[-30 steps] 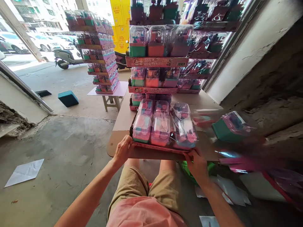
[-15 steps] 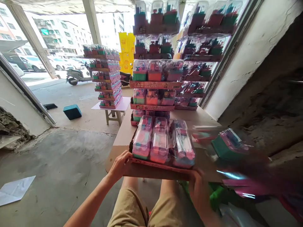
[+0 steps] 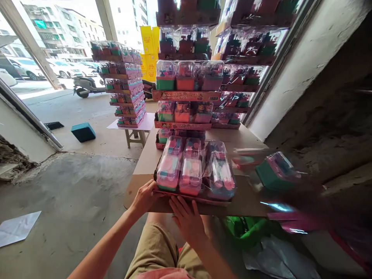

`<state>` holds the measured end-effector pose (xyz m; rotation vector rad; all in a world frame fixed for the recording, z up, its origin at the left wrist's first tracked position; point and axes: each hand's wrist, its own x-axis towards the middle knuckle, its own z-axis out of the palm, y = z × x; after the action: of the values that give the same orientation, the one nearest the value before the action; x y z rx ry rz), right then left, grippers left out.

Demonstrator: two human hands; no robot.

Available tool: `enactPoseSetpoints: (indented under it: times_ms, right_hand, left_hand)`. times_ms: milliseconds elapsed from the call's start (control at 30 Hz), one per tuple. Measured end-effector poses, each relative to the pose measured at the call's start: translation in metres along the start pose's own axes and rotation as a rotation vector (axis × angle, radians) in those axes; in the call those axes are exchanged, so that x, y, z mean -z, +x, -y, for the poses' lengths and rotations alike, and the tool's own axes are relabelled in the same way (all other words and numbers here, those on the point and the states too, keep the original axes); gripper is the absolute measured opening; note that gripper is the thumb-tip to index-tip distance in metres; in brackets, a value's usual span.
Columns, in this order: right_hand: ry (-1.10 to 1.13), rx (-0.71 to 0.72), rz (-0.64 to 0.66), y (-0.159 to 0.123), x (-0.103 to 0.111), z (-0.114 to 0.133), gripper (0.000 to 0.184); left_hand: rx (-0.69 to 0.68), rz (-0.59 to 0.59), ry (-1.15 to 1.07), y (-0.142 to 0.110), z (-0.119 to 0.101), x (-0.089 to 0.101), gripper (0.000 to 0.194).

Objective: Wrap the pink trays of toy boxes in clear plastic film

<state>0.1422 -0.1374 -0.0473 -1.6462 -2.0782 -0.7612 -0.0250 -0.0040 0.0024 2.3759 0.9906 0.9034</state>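
A shallow cardboard display tray (image 3: 203, 198) sits at the front of the table, carrying clear-lidded plastic boxes with pink and green parts, such as the left box (image 3: 168, 166), the middle box (image 3: 191, 170) and the right box (image 3: 220, 170). My left hand (image 3: 144, 197) grips the tray's front left corner, its thumb hidden. Against the middle of the tray's front edge, my right hand (image 3: 187, 217) rests with its fingers stretched out and apart, holding nothing. A loose green-based box (image 3: 276, 174) is off to the right, partly blurred.
Stacked trays of similar boxes (image 3: 186, 95) rise at the back of the table (image 3: 145, 166). Another stack (image 3: 124, 85) stands on a stool (image 3: 136, 137) outside. Below the table's right side are a green bag (image 3: 247, 230) and clear plastic (image 3: 273, 255). A teal block (image 3: 83, 132) lies on the floor.
My right hand has left the tray's front right corner and moved left to the middle of its front edge, fingers extended. My left hand still holds the left corner. The view has shifted slightly.
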Motion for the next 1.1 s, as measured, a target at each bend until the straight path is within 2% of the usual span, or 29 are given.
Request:
enactPoseSetpoints:
  times_ms: [67, 200, 300, 367, 433, 533, 600, 700, 800, 933, 1100]
  right_hand:
    - [-0.033, -0.007, 0.02, -0.017, 0.004, -0.022, 0.04]
    - [-0.164, -0.091, 0.0, -0.07, 0.026, -0.076, 0.045]
    - [-0.222, -0.32, -0.121, -0.09, 0.04, -0.102, 0.05]
    - [-0.174, -0.476, -0.232, -0.084, 0.041, -0.108, 0.048]
    - [-0.038, -0.555, -0.297, -0.069, 0.036, -0.105, 0.047]
    - [0.146, -0.663, -0.306, -0.044, 0.023, -0.097, 0.052]
    - [0.185, -0.725, -0.318, -0.036, 0.019, -0.095, 0.05]
    - [0.18, -0.685, -0.313, -0.037, 0.02, -0.097, 0.037]
    - [0.155, -0.592, -0.279, -0.042, 0.028, -0.105, 0.027]
    - [0.174, -0.493, -0.243, -0.044, 0.036, -0.116, 0.023]
    - [0.205, -0.424, -0.268, -0.055, 0.036, -0.118, 0.019]
  left_hand:
    - [-0.04, 0.033, -0.025, 0.001, 0.001, 0.004, 0.017]
    - [-0.124, 0.091, -0.06, 0.003, 0.006, 0.009, 0.018]
    - [-0.131, 0.128, -0.083, 0.005, 0.007, 0.013, 0.019]
    - [-0.116, 0.157, -0.09, 0.005, 0.005, 0.014, 0.02]
    - [-0.081, 0.147, -0.07, 0.004, 0.003, 0.012, 0.02]
    - [0.015, 0.044, 0.014, 0.003, 0.002, 0.003, 0.018]
    - [0.056, -0.022, 0.06, 0.002, 0.001, -0.003, 0.019]
    - [0.038, -0.036, 0.072, 0.002, 0.002, -0.004, 0.021]
    - [-0.024, 0.051, 0.034, 0.003, 0.005, 0.003, 0.02]
    - [-0.148, 0.206, -0.011, 0.004, 0.01, 0.014, 0.02]
    - [-0.182, 0.28, -0.051, 0.001, 0.011, 0.028, 0.025]
